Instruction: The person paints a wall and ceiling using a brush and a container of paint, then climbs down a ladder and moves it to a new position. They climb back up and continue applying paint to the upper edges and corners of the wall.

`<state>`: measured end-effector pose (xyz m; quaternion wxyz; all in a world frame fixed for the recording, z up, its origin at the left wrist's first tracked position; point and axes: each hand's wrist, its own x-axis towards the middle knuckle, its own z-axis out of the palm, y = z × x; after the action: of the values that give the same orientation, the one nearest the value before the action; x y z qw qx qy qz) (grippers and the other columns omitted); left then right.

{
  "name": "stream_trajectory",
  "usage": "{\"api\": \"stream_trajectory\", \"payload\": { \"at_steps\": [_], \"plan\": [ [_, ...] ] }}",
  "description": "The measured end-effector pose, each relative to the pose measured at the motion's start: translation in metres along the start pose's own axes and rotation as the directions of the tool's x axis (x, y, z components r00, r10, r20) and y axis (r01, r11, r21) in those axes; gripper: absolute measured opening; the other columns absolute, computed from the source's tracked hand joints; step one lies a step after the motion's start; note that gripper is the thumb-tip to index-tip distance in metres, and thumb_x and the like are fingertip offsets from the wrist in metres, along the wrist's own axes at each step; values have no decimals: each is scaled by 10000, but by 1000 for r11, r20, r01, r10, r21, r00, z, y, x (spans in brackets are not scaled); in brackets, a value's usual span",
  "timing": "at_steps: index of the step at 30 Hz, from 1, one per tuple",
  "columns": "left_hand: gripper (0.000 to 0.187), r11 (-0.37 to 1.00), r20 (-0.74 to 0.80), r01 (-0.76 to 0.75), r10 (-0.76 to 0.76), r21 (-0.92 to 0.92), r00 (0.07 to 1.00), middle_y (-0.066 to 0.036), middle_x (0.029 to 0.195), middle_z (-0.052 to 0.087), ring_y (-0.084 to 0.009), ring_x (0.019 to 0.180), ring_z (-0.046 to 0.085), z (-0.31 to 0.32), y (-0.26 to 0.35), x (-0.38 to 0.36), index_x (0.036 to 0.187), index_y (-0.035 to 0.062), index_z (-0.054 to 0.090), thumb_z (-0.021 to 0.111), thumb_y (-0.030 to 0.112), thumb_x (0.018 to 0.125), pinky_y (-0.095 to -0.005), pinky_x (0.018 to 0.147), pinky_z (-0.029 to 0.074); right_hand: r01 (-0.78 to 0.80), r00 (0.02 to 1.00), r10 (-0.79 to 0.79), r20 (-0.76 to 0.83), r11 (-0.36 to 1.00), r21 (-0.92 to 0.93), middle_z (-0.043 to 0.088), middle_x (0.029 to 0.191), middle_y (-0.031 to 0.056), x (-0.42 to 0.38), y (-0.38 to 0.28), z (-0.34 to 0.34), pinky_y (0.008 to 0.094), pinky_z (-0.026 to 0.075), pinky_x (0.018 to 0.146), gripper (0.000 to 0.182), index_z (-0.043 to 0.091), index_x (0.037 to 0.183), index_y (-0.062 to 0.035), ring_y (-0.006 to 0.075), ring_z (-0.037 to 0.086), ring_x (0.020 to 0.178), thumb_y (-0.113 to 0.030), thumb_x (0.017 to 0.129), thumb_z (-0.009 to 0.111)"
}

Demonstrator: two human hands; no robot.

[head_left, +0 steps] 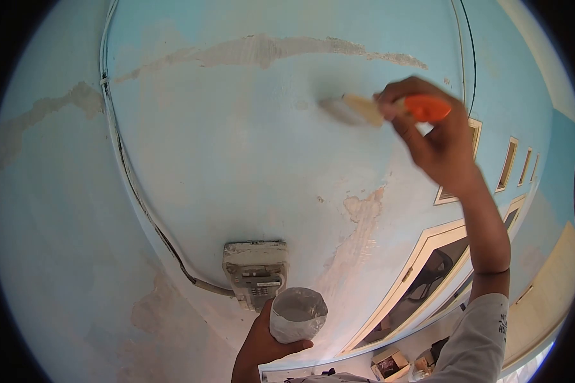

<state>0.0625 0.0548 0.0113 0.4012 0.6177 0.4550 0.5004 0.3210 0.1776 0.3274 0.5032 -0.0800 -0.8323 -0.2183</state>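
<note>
My right hand (437, 137) is raised against a pale blue wall (236, 140) and grips a paintbrush (383, 108) with an orange handle and pale bristles; the bristles press on the wall and look blurred. Low in the view, my left hand (265, 345) holds a grey, paint-smeared cup (297, 314) from below, with greyish paint inside. The cup sits just below a paint-spattered electrical box (255, 271) fixed to the wall.
A dark cable (134, 185) runs down the wall into the box. Patches of bare plaster (268, 50) show where paint has peeled. A cream-framed door or window (428, 268) is at lower right, with small boxes (390, 364) on the floor below.
</note>
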Motion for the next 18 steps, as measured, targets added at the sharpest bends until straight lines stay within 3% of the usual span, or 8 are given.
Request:
{"api": "stream_trajectory", "payload": {
  "at_steps": [4,7,9,11,12,14,16,18],
  "plan": [
    [1148,999,-3,6,-6,-44,1000,-158,1345,588,-293,1266,580,-3,1,2,1469,18,379,1002,416,591,-437,1049,490,-180,969,145,199,969,171,640,1139,66,44,47,-30,373,603,915,152,622,1125,-9,216,679,1089,-127,1033,598],
    [1141,1000,8,1,-1,-31,1000,-155,1353,581,-296,1269,578,-6,7,5,1462,17,387,1003,417,588,-437,1044,493,-194,981,195,-7,981,17,671,977,81,104,66,-56,353,586,865,190,616,1069,-14,180,668,945,-201,1036,614],
    [1140,1000,-1,-4,4,-5,1000,-154,1354,580,-295,1268,579,-6,4,8,1461,18,389,1003,418,588,-437,1044,492,-2,960,-12,-280,999,-49,667,968,74,134,80,-62,346,579,879,189,618,1067,-10,162,658,942,-197,1040,609],
    [1138,1000,-3,-4,4,23,1000,-153,1356,578,-295,1266,580,-7,5,11,1461,18,390,1002,418,588,-437,1044,492,88,931,-217,-294,914,-395,682,971,102,159,101,-82,349,551,830,147,637,1019,4,190,663,911,-143,1013,637],
    [1141,1000,-5,-7,7,17,1000,-153,1355,578,-295,1265,580,-6,7,12,1462,18,389,1002,420,588,-438,1044,492,184,884,-375,-279,828,-529,686,972,113,162,103,-80,351,542,816,133,641,1007,8,204,664,899,-125,1002,647],
    [1143,1000,5,-8,8,13,1000,-153,1353,578,-296,1265,580,-5,7,12,1463,18,388,1002,421,587,-439,1044,491,72,962,-182,-202,888,-455,686,984,132,142,101,-64,347,543,818,132,638,1015,7,234,665,896,-120,988,663],
    [1153,1000,-4,-30,30,4,1000,-153,1351,589,-296,1268,582,-7,-1,11,1465,19,388,1003,431,581,-437,1051,488,224,948,-314,-54,777,-588,694,1058,103,93,121,-41,348,569,902,146,644,1106,-12,248,692,1016,-26,961,637],
    [1154,1000,14,-24,24,-9,1000,-152,1353,594,-294,1271,583,-12,-8,9,1466,20,387,1004,427,580,-433,1054,488,217,975,-217,41,916,-337,692,1004,122,32,65,-14,339,560,879,155,658,1028,-8,292,697,978,40,881,654]
  ]
}}
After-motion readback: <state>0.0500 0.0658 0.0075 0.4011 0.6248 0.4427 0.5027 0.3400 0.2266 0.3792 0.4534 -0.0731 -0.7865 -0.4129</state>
